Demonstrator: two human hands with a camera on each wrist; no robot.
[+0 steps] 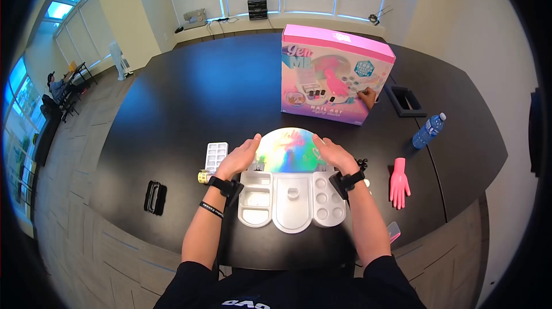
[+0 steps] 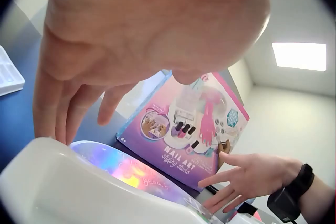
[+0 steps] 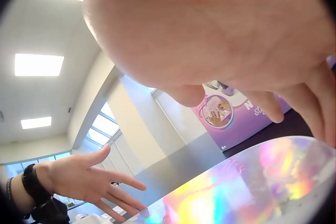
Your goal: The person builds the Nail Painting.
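Note:
In front of me on the table is a white nail-art station (image 1: 292, 217) with moulded trays and round wells. At its back stands a rounded, rainbow-shiny panel (image 1: 289, 151) with faint lettering. My left hand (image 1: 238, 159) is at the panel's left side, fingers extended, fingertips right at the white edge in the left wrist view. On the other side my right hand (image 1: 338, 156) mirrors it, palm facing inward. Each wrist view shows the opposite hand with its fingers straight and spread, nothing between them.
A large pink box (image 1: 336, 76) stands behind the station. To the right are a pink model hand (image 1: 399, 183) and a water bottle (image 1: 429, 131). A white compartment tray (image 1: 217, 155), a small yellow-labelled container (image 1: 204, 177) and a black case (image 1: 154, 197) lie left.

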